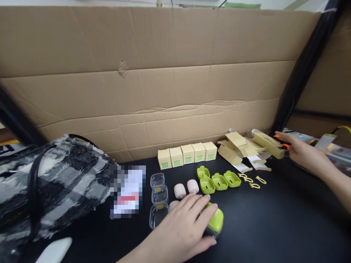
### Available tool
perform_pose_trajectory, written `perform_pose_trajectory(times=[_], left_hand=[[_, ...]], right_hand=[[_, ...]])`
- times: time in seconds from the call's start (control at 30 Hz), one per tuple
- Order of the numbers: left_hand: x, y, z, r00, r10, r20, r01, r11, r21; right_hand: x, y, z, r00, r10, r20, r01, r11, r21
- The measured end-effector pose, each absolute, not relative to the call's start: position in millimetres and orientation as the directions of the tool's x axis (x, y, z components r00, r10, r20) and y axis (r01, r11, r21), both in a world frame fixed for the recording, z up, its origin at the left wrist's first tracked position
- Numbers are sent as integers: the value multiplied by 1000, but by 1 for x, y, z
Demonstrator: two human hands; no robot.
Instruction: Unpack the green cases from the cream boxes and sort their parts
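My left hand (184, 225) lies on the black table, fingers wrapped over a green case (215, 221) at the front. My right hand (304, 153) reaches far right, its fingers closed around an orange-handled tool (284, 145) beside a pile of flattened cream cartons (246, 149). Several open green case shells (219, 180) sit in a row mid-table, with pink pieces (185, 188) and clear plastic trays (159, 200) to their left. Small yellow loops (253, 180) lie to the right of the shells.
A row of several cream boxes (187, 154) stands against the tall cardboard wall (153, 84). A black-and-white woven bag (49, 182) fills the left side, next to a blurred card (127, 195). A black post (304, 69) rises at right.
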State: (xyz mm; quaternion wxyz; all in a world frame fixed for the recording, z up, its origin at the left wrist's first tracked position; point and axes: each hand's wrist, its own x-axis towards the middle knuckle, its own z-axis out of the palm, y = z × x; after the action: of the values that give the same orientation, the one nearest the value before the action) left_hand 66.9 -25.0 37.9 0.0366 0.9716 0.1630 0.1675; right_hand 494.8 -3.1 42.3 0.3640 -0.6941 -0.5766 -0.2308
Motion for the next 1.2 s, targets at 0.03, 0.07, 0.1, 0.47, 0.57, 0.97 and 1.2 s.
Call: perform_pose_trajectory(times=[0.03,0.07,0.1,0.47,0.57,0.97,1.2], left_hand=[[68,-26,37,889,335,312,306,-942,139],[68,-27,36,885,349,309,312,-936,164],[68,-28,36,878,372,300,323,-925,200],[74,-34,41,735,670,105,545,-676,495],[76,-36,39,700,710,77,549,-603,579],[71,-40,45,609,777,158,412,-480,775],[75,-34,49,860,482,-165,-142,538,831]], right_hand=[[489,-6,46,227,622,750,969,-69,-236],[480,-9,50,217,615,758,970,-51,-236],[469,-12,53,192,619,762,972,-11,-237],[280,-51,67,-700,684,205,560,704,-437],[272,-56,56,-657,716,237,537,665,-520],[274,-58,34,-120,846,519,79,530,-845],[259,-57,45,-388,750,536,41,595,-803]])
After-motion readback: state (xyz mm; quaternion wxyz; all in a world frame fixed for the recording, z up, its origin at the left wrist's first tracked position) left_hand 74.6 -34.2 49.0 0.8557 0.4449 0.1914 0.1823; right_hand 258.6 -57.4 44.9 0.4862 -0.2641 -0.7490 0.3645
